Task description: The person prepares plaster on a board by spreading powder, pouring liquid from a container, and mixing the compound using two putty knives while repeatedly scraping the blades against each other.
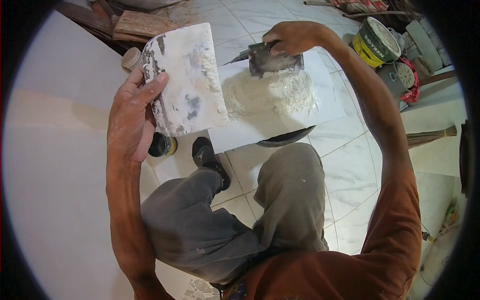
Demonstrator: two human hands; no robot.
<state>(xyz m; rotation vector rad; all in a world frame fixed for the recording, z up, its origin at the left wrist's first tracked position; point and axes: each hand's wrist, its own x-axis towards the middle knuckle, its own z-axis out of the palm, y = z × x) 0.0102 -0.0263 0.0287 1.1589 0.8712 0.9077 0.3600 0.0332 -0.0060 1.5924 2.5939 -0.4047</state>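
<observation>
My left hand (132, 110) grips the left edge of a flat plate (187, 80) coated with white powdery compound, its thumb lying on top. My right hand (295, 37) is closed on a dark, wide putty knife (276, 60). The blade's lower edge meets a heap of white powder (270, 95). That heap rests on a white board (225, 140), to the right of the coated plate. Beside the blade, on its left, a dark pointed tool (237, 57) shows in part.
A small dark tub (162, 145) stands below the left hand, near my shoe (205, 155). Wooden planks (140, 25) and a whitish container (131, 58) are at the upper left. Paint buckets (376, 42) stand at the upper right, with a broom (432, 136) below them.
</observation>
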